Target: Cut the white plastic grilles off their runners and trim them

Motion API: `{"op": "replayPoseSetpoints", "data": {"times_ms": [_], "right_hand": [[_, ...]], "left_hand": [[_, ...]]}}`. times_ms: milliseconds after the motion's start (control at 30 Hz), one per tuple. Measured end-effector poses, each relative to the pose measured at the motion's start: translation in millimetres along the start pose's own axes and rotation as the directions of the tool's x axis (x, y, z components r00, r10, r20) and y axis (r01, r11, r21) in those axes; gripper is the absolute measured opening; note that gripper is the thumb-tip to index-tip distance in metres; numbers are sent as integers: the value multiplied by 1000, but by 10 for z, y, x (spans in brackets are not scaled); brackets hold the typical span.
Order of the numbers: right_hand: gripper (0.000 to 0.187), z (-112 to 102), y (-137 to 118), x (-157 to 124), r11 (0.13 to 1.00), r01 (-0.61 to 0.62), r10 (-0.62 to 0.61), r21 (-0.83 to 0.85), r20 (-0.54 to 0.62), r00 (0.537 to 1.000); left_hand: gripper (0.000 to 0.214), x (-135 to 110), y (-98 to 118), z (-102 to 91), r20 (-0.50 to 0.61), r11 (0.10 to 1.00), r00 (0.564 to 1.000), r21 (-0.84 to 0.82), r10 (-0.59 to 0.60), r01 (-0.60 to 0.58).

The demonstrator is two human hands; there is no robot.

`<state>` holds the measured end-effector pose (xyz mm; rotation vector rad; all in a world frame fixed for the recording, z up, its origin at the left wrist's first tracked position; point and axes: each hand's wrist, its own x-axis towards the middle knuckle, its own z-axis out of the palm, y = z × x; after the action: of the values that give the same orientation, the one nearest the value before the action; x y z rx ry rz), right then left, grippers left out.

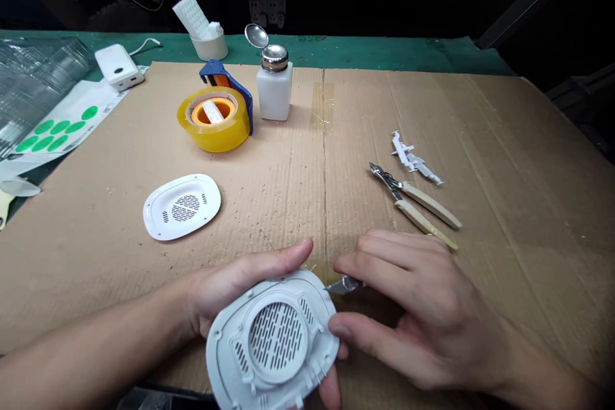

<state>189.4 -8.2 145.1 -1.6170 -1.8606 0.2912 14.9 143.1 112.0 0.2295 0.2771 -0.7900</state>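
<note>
While the left hand (240, 288) cradles a white plastic cover (273, 339), the right hand (423, 314) grips a knife (344, 285). Its handle is hidden.

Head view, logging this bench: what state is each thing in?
White plastic vented cover: held back-side up in left hand.
Small metal blade: in right hand, handle hidden, tip beside the cover's rim.
Second white vented cover: lying flat on brown cardboard sheet.
White bottle with steel pump top: lid flipped open.
Amber tape roll: lying on its side.
Wood-handled pliers: lying down, handles spread.
</note>
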Motion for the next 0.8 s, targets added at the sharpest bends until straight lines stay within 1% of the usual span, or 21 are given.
{"op": "replayPoseSetpoints", "data": {"times_ms": [133, 200, 300, 367, 500, 633, 700, 800], "right_hand": [[25, 18, -32, 20, 997, -69, 69, 35, 23, 997], [25, 31, -47, 31, 995, -98, 98, 34, 16, 995], [26, 63, -67, 46, 988, -150, 151, 26, -20, 988], [27, 83, -71, 54, 982, -188, 188, 9, -48, 981], [26, 71, -28, 60, 964, -250, 238, -90, -127, 963], [26, 10, 73, 30, 940, -268, 224, -211, -212, 951], [27, -9, 127, 9, 907, -272, 201, -323, -238, 950], [16, -24, 180, -12, 824, -284, 171, -491, -262, 950]], "left_hand": [[93, 45, -47, -50, 34, 999, 999, 10, 34, -34], [97, 73, -69, -85, 37, 999, 999, -6, 40, -40], [98, 92, -74, -110, 14, 998, 999, -48, 32, -32], [98, 88, -61, -105, -18, 998, 1000, -60, 0, -1], [103, 83, -62, -118, -52, 996, 998, -77, -40, 36], [107, 122, -116, -217, 8, 996, 1000, -85, -19, 20], [109, 139, -134, -256, 47, 996, 999, -91, -3, 7], [108, 132, -124, -247, 75, 998, 997, -59, 21, -16]]}}
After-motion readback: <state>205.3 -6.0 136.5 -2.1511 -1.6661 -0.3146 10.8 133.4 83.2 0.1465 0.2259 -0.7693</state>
